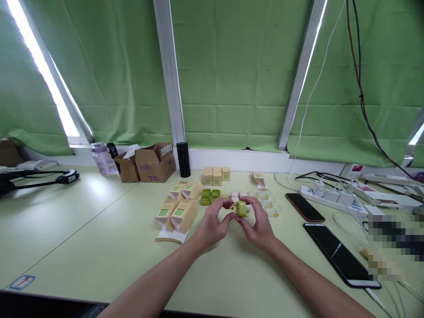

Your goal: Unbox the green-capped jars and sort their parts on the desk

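Note:
A small green case (241, 208) with a cream loop on its left side is held above the table between both hands. My left hand (213, 224) pinches at the cream loop with thumb and fingers. My right hand (260, 223) wraps round the green case from the right. Just behind them lie more green cases (209, 196), pink-white pieces (238, 195) and clear plastic blisters (270, 205). Open tan cartons with green labels (177, 214) lie to the left of my hands.
Three closed tan boxes (217, 175) stand at the back, with brown cardboard boxes (155, 162), a black cylinder (183, 159) and a bottle (102, 158) further left. Two phones (338, 252) and a power strip (326, 194) with cables lie at the right.

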Motion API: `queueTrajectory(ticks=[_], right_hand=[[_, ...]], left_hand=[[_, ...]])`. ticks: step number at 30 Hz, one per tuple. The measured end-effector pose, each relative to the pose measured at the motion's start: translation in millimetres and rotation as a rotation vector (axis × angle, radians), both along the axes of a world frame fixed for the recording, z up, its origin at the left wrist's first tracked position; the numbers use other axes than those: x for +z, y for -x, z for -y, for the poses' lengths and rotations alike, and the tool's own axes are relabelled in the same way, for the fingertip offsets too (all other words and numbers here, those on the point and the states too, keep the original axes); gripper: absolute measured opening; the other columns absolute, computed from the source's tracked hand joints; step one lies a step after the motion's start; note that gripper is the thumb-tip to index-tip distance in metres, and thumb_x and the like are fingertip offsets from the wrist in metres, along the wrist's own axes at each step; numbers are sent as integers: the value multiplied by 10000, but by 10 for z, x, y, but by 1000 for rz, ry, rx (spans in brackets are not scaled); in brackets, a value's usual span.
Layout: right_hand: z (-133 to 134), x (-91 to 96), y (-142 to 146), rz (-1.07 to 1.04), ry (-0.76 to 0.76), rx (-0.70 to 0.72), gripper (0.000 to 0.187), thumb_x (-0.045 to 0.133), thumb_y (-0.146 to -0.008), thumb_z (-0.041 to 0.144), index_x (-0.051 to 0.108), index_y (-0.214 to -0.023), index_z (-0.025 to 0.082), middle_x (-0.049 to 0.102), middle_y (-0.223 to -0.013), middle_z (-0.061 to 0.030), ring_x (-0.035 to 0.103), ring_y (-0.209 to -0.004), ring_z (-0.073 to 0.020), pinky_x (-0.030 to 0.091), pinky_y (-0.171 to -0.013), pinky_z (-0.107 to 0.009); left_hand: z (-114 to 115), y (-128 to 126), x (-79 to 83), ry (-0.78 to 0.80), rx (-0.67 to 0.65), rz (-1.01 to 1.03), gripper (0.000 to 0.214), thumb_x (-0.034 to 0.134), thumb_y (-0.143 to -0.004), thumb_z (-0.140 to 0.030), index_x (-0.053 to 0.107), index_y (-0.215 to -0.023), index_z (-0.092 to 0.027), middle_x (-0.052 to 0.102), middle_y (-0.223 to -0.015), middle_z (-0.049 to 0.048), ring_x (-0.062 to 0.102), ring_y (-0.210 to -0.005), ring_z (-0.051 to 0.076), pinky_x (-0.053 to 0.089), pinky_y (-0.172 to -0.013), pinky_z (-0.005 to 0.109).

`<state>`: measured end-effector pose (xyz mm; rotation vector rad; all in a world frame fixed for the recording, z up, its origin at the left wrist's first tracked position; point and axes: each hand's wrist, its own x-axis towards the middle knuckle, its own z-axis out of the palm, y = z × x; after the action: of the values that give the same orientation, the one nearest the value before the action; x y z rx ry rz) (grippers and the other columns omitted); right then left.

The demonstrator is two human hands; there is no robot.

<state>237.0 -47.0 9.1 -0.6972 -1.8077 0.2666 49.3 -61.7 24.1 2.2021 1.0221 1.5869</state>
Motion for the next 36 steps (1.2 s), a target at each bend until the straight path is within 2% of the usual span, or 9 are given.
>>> queueTrajectory(ticks=[4, 15, 24, 36], right_hand=[[-8, -12, 16, -23, 38, 54, 397, 665, -918, 264, 550, -1297, 270, 654, -1183, -90, 654, -1018, -253, 588, -864, -422], [32, -19, 31, -116, 167, 198, 400, 648, -936, 244, 552, -1323, 280, 591, -1269, -97, 661, -1056, -232, 622, -939, -436], [-6, -50, 14, -111, 194, 232, 401, 660, -938, 266, 562, -1326, 277, 616, -1249, -101, 689, -1033, -233, 629, -953, -452], [-16, -77, 6, -94, 176, 235, 404, 662, -938, 266, 581, -1333, 277, 631, -1234, -104, 701, -1005, -234, 653, -894, -432]], left_hand=[[5, -14, 18, -28, 16, -20, 139, 632, -941, -174, 646, -1074, -211, 702, -991, 58, 660, -901, 189, 537, -834, 342], [-5, -12, 29, -54, 59, 25, 67, 646, -950, -193, 701, -984, -207, 742, -910, 49, 691, -828, 183, 538, -775, 316], [-50, 5, 36, 130, 26, 130, 53, 716, -873, -205, 755, -837, -202, 783, -811, 35, 713, -747, 185, 566, -716, 303], [-48, 0, 24, 275, -22, 199, 67, 716, -830, -190, 777, -801, -193, 789, -777, 40, 730, -742, 199, 586, -709, 308]])
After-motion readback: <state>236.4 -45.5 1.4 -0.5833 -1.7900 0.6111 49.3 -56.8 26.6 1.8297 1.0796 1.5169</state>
